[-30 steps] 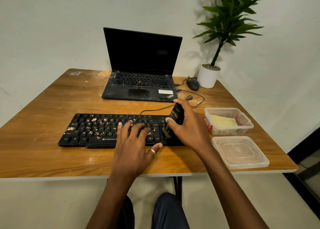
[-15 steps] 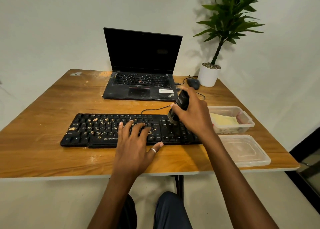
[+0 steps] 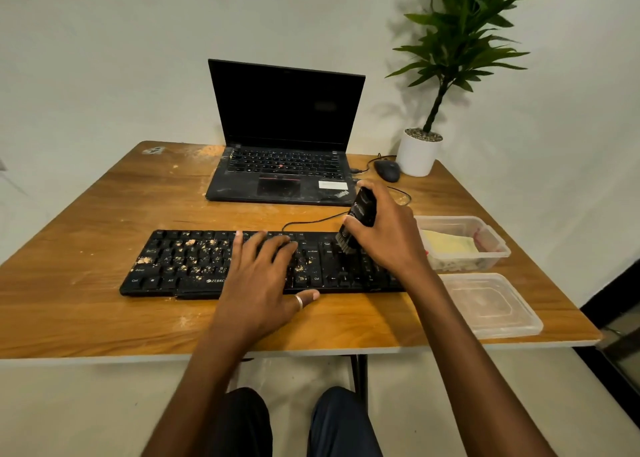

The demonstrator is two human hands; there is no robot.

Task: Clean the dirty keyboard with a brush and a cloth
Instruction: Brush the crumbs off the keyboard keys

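Black keyboard (image 3: 180, 266) lies mid-frame on the table (image 3: 86, 321), long axis left to right, crumbs (image 3: 190, 243) thickest on its left half; left hand (image 3: 263, 283) presses it, fingers spread flat. Right hand (image 3: 388, 238) clamped round brush (image 3: 362, 211) right of centre, bristles down at the keys, handle tilted up-right. Risk: brisk strokes may flick crumbs toward the laptop (image 3: 284, 179) or wedge them between keys
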